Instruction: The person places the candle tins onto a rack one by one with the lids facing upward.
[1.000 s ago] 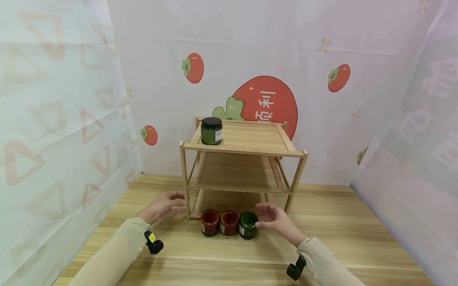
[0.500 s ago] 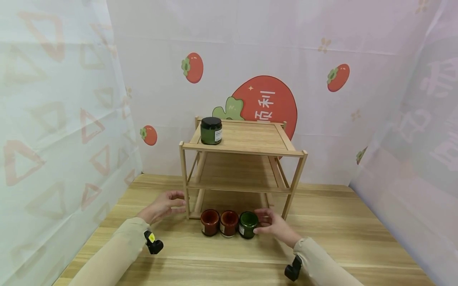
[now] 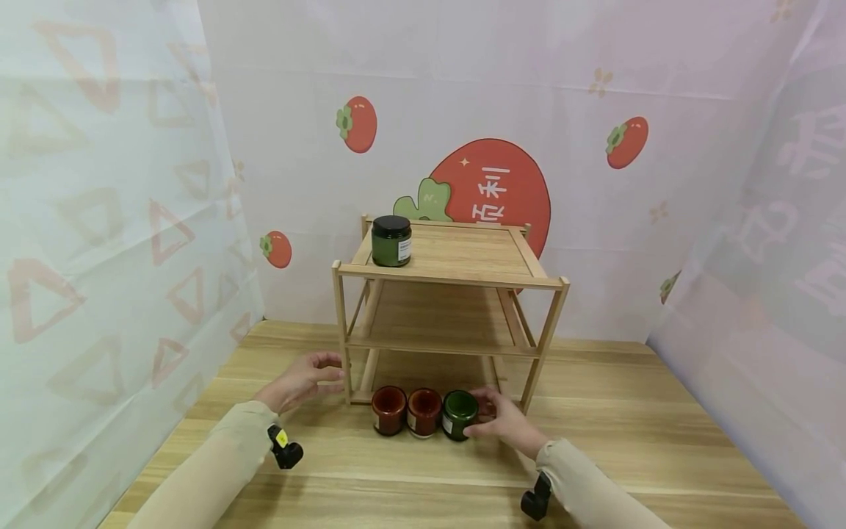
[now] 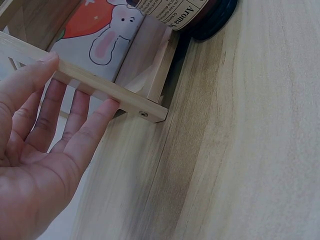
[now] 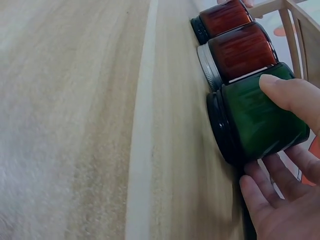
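Note:
Three glass jars stand in a row on the table, lids down: a red jar (image 3: 388, 411), a middle red jar (image 3: 424, 413) with a silvery lid, and a green jar (image 3: 459, 415) with a black lid. My right hand (image 3: 504, 420) holds the green jar from its right side, thumb on the near side and fingers toward the far side. At the left, my left hand (image 3: 305, 382) touches the front left post (image 4: 85, 82) of a wooden shelf rack (image 3: 449, 353) with thumb and fairly straight fingertips. Some of its fingertips are hidden behind the post.
On the rack's top board, near the front left, stands another green jar (image 3: 391, 241), upright with a black lid and white label. The rack's lower front rail lies just behind the row. A printed cloth backdrop (image 3: 291, 169) encloses the table (image 3: 370, 485) at back and sides.
My right hand has moved left and closed in around the green jar, its thumb coming onto the near side. The left hand and the jars have kept their places.

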Tool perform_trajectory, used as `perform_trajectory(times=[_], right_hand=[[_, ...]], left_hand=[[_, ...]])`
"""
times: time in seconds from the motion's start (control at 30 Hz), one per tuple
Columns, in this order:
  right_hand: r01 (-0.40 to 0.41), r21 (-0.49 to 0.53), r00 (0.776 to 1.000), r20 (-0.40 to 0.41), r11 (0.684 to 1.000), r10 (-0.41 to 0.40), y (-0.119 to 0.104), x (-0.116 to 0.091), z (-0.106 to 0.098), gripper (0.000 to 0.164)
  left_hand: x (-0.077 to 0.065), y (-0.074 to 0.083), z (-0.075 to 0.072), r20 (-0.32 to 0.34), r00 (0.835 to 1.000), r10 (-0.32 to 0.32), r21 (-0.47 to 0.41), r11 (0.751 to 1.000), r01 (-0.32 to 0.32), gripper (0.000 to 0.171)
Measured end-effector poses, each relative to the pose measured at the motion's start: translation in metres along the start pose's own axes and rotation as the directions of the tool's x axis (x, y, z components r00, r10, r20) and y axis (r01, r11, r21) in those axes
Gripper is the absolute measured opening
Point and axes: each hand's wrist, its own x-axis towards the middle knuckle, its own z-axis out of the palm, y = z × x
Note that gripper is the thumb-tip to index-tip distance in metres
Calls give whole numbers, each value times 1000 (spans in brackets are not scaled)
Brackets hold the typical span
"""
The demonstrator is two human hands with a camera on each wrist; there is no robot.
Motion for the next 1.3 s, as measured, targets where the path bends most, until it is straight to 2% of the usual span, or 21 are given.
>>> perform_trajectory(times=[0.2, 0.6, 1.0, 1.3], right_hand=[[-16, -15, 1000, -10, 1000, 16, 4, 2, 2, 69], [-18, -5, 1000, 0, 1000, 18, 2, 2, 4, 72], [-39, 1, 999, 1, 999, 39, -4, 2, 7, 71], [-56, -60, 998, -20, 997, 55, 0, 4, 9, 73]], left_hand=[[1, 1, 1, 4, 1000, 3, -3, 1000, -3, 32], [0, 1, 0, -3, 1000, 7, 7, 1000, -7, 38], [0, 1, 0, -5, 1000, 12, 3, 1000, -12, 38], [1, -1, -1, -2, 1000, 4, 9, 1000, -4, 39]])
